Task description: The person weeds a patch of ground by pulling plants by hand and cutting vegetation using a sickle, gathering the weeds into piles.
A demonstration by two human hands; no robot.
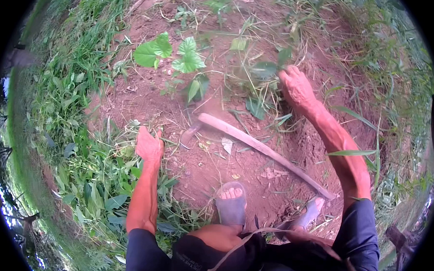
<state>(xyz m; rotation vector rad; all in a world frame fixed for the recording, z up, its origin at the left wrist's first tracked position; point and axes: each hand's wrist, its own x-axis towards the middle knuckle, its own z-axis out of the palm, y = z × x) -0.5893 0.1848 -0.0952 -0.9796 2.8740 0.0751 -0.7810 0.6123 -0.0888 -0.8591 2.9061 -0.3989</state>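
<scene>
My right hand [297, 87] is closed on weeds [265, 69] at the right of the bare soil, with leaves and thin stems showing by the fingers. Low on the left, my left hand [149, 145] is at the edge of a leafy heap of greenery [100, 189]. Its fingers look curled, and wisps of grass show at their tips; what they hold is hidden. Between my hands a hoe [261, 145] lies on the ground, its wooden handle slanting down to my right foot and its curved metal head near my left hand. Broad-leaved young plants [188, 57] stand beyond it.
Reddish soil [194, 168] with dry stalks lies around the hoe. My sandalled feet [231, 202] are at the bottom, the right one beside the handle's end. Dense grass [85, 54] grows along the left, and more weeds [393, 65] along the right.
</scene>
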